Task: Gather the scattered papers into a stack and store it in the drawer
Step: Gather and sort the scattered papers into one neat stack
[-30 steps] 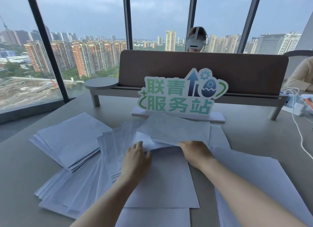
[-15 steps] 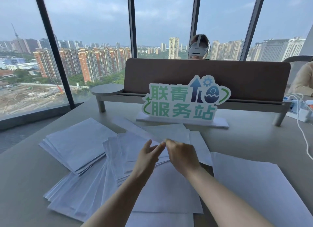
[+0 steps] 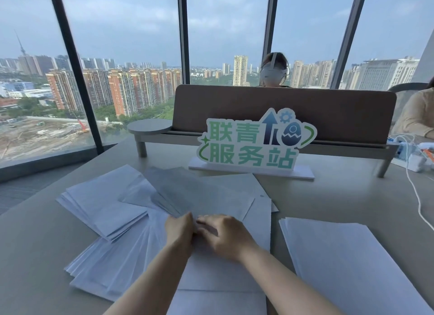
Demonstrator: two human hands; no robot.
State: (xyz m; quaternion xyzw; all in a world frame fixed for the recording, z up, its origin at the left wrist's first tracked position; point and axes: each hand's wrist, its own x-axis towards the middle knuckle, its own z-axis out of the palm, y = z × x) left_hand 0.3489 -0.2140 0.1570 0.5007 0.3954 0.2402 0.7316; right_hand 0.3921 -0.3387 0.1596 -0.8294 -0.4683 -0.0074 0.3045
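Head view: my left hand [image 3: 179,231] and right hand [image 3: 223,236] had drawn together since a second before, fingers curled, pinching the near edge of the fanned middle papers [image 3: 199,195] just in front of the green sign [image 3: 253,142], so gathering had begun; their long axis ran toward the sign, tilted left

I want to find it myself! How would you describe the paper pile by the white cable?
Start at the green sign standing mid-table. Go down and right to the white cable. Beside it lies the paper pile, squared up and apart, unlike the fanned, overlapping sheets near the hands.
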